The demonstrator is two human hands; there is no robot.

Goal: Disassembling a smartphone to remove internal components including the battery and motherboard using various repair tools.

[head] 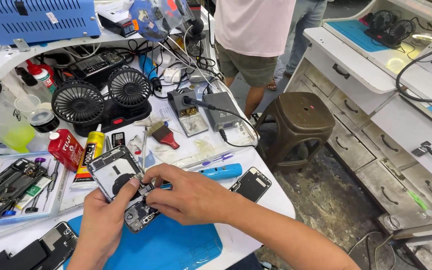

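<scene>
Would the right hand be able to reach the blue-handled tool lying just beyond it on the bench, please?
Probably yes. The blue-handled tool lies in the open just past the right hand, with nothing between them; but that hand's fingers are now on the opened phone, which the left hand holds.

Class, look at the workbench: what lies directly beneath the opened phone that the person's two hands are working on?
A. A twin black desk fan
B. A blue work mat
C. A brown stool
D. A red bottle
B. The opened phone, held by the left hand and right hand, sits partly over the blue work mat.

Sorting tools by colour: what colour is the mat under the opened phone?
Blue mat, clearest in the head view.
</scene>
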